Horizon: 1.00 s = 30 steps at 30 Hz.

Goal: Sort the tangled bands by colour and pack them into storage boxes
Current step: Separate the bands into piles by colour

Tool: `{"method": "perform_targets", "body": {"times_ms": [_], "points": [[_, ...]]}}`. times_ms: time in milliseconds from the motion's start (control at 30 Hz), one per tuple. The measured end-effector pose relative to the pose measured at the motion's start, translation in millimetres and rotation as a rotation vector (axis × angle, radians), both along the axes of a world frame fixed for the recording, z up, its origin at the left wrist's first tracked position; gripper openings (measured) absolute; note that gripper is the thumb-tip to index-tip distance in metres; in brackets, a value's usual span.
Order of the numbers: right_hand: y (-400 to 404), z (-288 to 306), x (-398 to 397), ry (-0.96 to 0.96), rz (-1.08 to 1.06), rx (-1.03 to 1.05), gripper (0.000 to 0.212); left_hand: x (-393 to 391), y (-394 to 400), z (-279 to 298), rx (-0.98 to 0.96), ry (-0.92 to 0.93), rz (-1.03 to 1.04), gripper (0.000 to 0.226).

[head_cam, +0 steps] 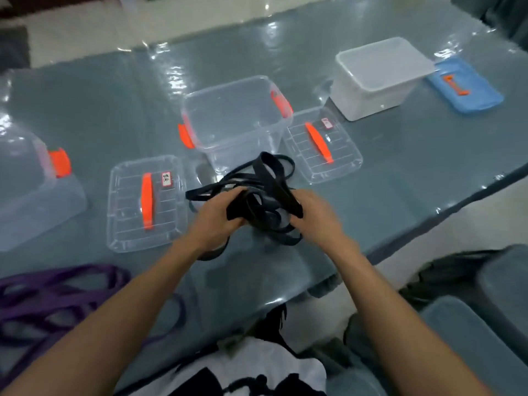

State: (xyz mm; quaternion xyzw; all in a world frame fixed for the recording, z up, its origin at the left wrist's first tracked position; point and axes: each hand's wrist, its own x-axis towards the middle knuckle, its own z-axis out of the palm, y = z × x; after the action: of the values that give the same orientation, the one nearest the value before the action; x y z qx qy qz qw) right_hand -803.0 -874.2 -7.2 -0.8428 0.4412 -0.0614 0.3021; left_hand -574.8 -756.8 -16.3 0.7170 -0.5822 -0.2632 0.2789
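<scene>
Reaching forward from the lower edge of the view, both bare forearms are extended over the grey-blue table [385, 172], converging toward its middle. A tangled bundle of black bands [265, 201] is held between the two hands just above the tabletop. The left hand [218, 214] is seen from the back, with its fingers curled round the left side of the bundle and the thumb pressed in on top. The right hand [313, 215] is likewise closed on the right side of the bundle, its fingers wrapped under the loops. Loose black loops are left trailing out to the left, upward and below the hands, some lying on the table.

Just beyond the bundle an open clear storage box [237, 121] with orange latches is stood, nothing being visible inside it. Its clear lid [323, 147] with an orange handle is laid flat just to the right. A second clear lid [145, 201] with an orange handle is laid to the left of the hands, and part of another clear box [31, 184] is seen at the left edge. Farther right, a white translucent box [380, 78] is placed beside a blue lid [465, 90]. A heap of purple bands [54, 298] is spread on the table near the left forearm, well apart from the black ones.
</scene>
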Motion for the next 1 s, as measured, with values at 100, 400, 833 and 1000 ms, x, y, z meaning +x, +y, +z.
{"method": "perform_targets", "body": {"times_ms": [100, 400, 833, 1000], "points": [[-17.5, -18.1, -0.5, 0.043, 0.069, 0.023, 0.054, -6.1, -2.3, -13.1, 0.115, -0.016, 0.077, 0.07], [-39.7, -46.4, 3.4, 0.218, 0.226, -0.077, 0.063, -22.4, -0.1, -21.3, 0.217, -0.163, 0.103, 0.046], [19.0, -9.9, 37.8, 0.111, 0.351, -0.164, 0.047, -8.4, 38.0, 0.3, 0.146, -0.323, 0.091, 0.035], [64.5, 1.8, 66.6, 0.105, 0.353, -0.144, 0.046, 18.0, 84.2, 11.9, 0.142, -0.329, 0.138, 0.036]]}}
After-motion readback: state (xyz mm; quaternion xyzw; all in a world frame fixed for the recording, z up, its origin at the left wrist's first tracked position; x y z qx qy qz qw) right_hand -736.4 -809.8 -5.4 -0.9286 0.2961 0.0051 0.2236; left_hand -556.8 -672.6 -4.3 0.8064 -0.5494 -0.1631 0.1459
